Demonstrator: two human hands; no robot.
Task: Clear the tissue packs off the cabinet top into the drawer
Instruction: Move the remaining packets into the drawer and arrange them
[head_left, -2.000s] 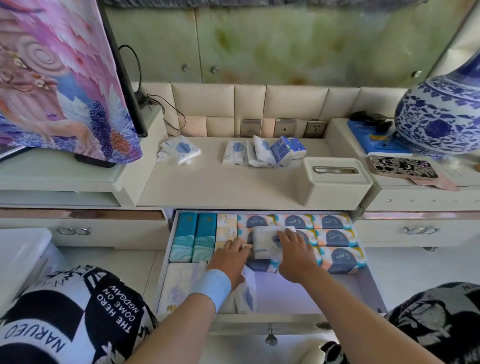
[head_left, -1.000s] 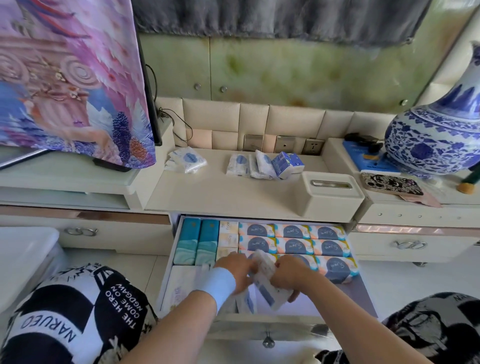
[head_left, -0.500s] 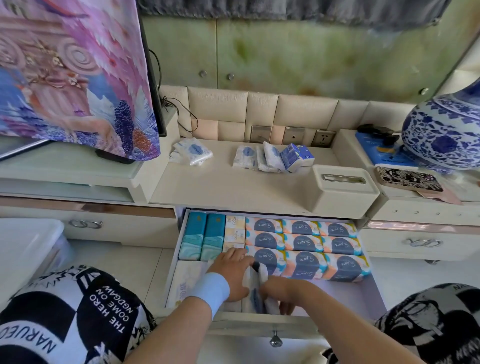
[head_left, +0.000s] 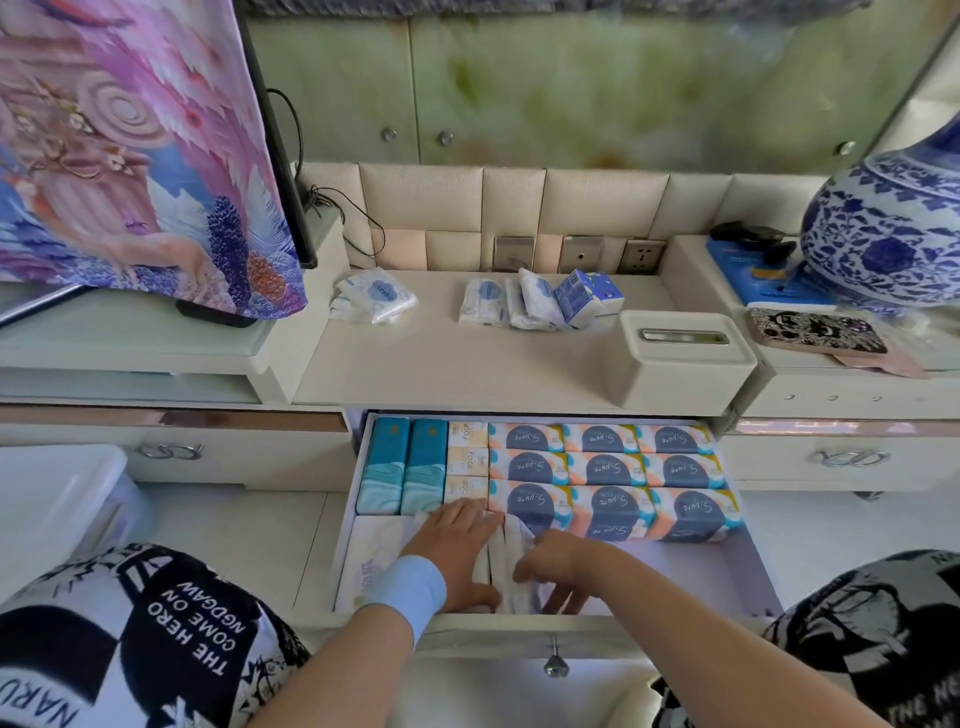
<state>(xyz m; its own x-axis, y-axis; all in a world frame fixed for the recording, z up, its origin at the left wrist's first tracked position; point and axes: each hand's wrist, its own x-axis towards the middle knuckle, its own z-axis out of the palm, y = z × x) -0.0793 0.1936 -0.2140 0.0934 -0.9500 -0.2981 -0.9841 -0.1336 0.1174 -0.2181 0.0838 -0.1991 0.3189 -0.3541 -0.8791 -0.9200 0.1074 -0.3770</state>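
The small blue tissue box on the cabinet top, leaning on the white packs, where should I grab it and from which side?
Grip the small blue tissue box across its two broad faces, coming from above and the front. It stands tilted with its left face against the white tissue packs, so its top edge and right face are free, while the sockets behind crowd a rear approach.

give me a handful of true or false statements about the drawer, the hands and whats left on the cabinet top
1. The drawer is open. True.
2. Both hands are up on the cabinet top. False: the left hand and right hand are down in the drawer, pressing white tissue packs upright at its front.
3. Tissue packs remain on the cabinet top. True: a loose pack sits to the left and a cluster of packs lies further right.
4. The tissue box lies inside the drawer. False: it stands on the cabinet top.
5. The blue and white vase is left of the drawer. False: it is far right.
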